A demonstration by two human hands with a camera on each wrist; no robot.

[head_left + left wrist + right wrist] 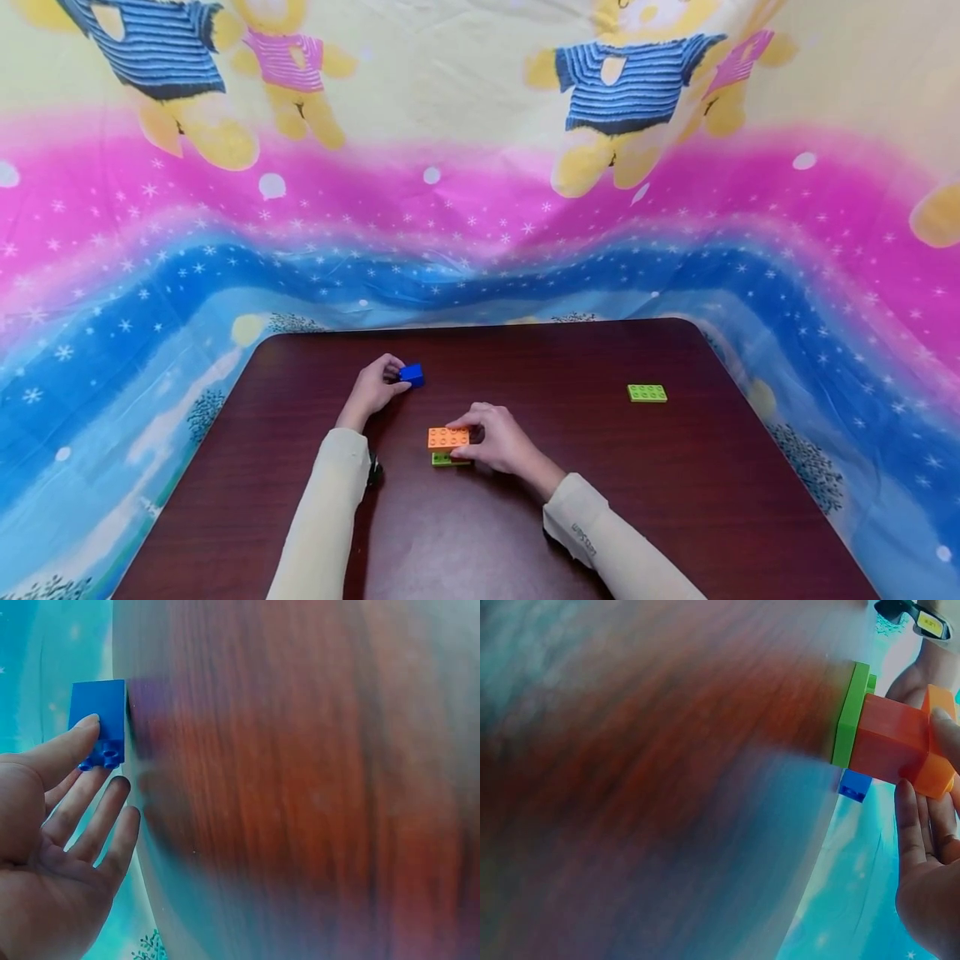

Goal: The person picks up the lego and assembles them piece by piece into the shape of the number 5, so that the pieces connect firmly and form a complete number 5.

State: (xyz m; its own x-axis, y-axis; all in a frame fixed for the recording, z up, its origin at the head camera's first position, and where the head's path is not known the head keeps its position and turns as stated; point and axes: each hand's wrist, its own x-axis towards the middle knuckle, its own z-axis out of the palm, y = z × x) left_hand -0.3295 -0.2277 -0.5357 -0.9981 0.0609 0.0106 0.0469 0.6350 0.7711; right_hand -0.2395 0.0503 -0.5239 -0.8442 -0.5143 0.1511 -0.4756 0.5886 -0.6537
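Note:
My left hand (369,390) pinches a blue toy brick (412,375) between thumb and fingers, toward the far left of the table. In the left wrist view, the thumb lies across the side of that blue brick (101,709), and its studs face the palm. Nearer the table's middle, my right hand (498,440) pinches the orange brick (447,438) that tops a small stack. The right wrist view shows a red brick (889,735) beneath the orange one, with a flat green brick (850,720) at the bottom, against the table.
Another flat green brick (647,393) lies studs up on the far right of the dark wooden table (570,358). A patterned cloth (480,217) hangs behind the table and along both sides. A dark strap device (922,619) sits at the left wrist.

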